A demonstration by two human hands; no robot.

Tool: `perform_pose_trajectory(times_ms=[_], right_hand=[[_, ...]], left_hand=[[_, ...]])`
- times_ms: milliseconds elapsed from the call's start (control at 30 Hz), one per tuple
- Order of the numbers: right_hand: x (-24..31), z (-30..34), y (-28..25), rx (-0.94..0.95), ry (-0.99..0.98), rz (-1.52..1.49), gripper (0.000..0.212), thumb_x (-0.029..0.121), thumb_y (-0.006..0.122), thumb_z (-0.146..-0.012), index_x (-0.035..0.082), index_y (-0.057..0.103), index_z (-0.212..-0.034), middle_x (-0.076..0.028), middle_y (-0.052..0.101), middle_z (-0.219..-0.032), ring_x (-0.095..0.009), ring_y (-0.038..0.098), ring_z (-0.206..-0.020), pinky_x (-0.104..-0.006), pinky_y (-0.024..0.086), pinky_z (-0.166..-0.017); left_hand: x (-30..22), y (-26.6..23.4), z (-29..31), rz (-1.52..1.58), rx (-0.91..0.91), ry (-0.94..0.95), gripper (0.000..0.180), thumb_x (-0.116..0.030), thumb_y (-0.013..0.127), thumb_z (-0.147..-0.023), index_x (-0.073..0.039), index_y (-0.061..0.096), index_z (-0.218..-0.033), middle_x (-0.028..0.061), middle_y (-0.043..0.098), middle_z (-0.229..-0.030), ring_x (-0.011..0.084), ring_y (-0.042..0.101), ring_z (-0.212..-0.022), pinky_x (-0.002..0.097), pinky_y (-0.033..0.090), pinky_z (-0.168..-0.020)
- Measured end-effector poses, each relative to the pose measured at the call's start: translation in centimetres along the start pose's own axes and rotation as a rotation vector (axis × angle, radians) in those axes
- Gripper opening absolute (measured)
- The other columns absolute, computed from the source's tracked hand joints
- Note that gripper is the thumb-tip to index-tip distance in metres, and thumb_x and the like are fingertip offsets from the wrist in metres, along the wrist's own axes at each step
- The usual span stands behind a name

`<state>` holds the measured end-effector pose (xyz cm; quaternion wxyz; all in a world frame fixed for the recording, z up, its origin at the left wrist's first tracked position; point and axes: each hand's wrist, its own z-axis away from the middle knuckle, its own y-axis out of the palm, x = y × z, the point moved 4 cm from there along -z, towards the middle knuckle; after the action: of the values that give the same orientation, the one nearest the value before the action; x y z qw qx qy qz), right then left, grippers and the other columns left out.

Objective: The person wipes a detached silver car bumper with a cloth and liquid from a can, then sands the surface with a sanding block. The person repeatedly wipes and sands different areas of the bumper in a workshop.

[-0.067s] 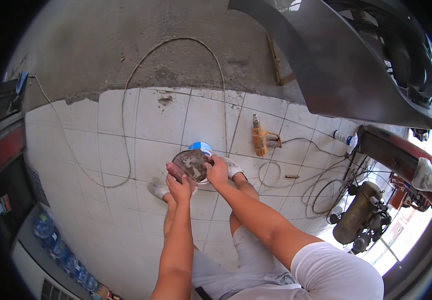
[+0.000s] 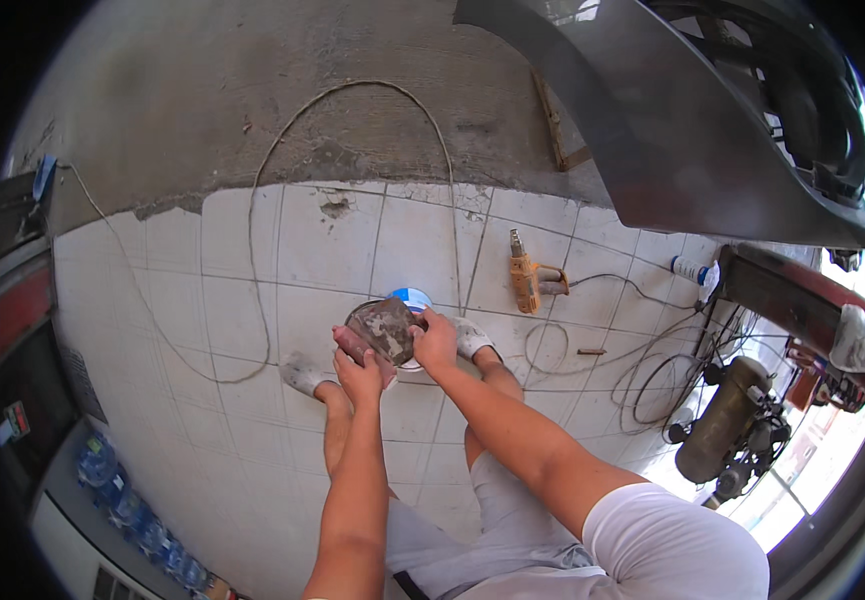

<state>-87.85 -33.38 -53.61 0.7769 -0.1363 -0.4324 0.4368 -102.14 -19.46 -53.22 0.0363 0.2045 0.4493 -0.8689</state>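
Observation:
My left hand [image 2: 359, 378] is closed around a pinkish-brown, rounded block [image 2: 351, 343] in front of me, low over the floor. In my right hand [image 2: 435, 343] is the right edge of a flat, squarish plate [image 2: 384, 326], dark grey-brown and blotched with stains. The block lies close against the plate's lower left side; whether the two touch, I cannot tell. Beneath them stands a round can with a blue and white label [image 2: 412, 298], mostly hidden by the plate and my hands.
An orange heat gun [image 2: 524, 283] lies on the white tiles to the right, its cord trailing toward an air compressor [image 2: 722, 420]. A grey car fender [image 2: 652, 130] overhangs the upper right. A long cable [image 2: 257, 230] loops across the floor. Blue water bottles [image 2: 127, 505] line the left.
The view has shifted slightly, and my left foot stands a little further left. Both hands keep their hold and nearly the same pose.

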Motion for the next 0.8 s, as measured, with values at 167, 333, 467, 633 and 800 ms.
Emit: perform_pose_trajectory(times_ms=[167,333,467,633,800], right_hand=[[4.8,-1.1,5.3,-0.055,0.109,-0.005,0.023,0.011,0.077,-0.084,0.003,0.067,-0.103,-0.023,0.072,-0.099,-0.045,0.068,-0.096,-0.0519,0.053,-0.084],[6.3,2.2,10.8,-0.298,0.256,-0.130,0.019,0.009,0.074,-0.088,0.001,0.063,-0.102,-0.025,0.070,-0.096,-0.047,0.068,-0.093,-0.0518,0.052,-0.080],[7.4,6.8,15.6,-0.328,0.398,-0.248,0.022,0.010,0.071,-0.091,0.001,0.058,-0.107,-0.025,0.068,-0.094,-0.048,0.066,-0.094,-0.0550,0.050,-0.083],[7.9,11.4,19.4,-0.466,0.498,-0.423,0.017,0.010,0.068,-0.094,0.002,0.057,-0.103,-0.025,0.069,-0.087,-0.048,0.068,-0.086,-0.0520,0.052,-0.075],[5.9,13.9,17.9,-0.503,0.553,-0.603,0.016,0.010,0.067,-0.095,0.002,0.056,-0.104,-0.024,0.070,-0.087,-0.048,0.068,-0.086,-0.0518,0.051,-0.075]], left_hand=[[2.2,-3.1,-9.9,-0.135,0.169,0.052,0.056,-0.022,0.077,-0.086,0.006,0.055,-0.130,0.0284,0.064,-0.123,0.0457,0.062,-0.116,0.0501,0.048,-0.102],[0.5,-6.2,-15.3,-0.244,0.325,0.191,0.043,-0.021,0.074,-0.088,0.001,0.059,-0.122,0.0251,0.067,-0.119,0.0433,0.066,-0.111,0.0496,0.050,-0.096],[1.5,-8.9,-17.5,-0.283,0.425,0.340,0.038,-0.015,0.075,-0.085,0.001,0.061,-0.117,0.0244,0.068,-0.115,0.0428,0.066,-0.108,0.0492,0.051,-0.094],[2.8,-10.5,-18.4,-0.349,0.442,0.535,0.038,-0.015,0.075,-0.083,0.002,0.060,-0.114,0.0243,0.068,-0.112,0.0430,0.066,-0.105,0.0490,0.052,-0.092],[1.9,-10.4,-16.3,-0.422,0.523,0.607,0.044,-0.018,0.074,-0.082,0.004,0.058,-0.117,0.0274,0.068,-0.111,0.0441,0.067,-0.104,0.0497,0.052,-0.091]])
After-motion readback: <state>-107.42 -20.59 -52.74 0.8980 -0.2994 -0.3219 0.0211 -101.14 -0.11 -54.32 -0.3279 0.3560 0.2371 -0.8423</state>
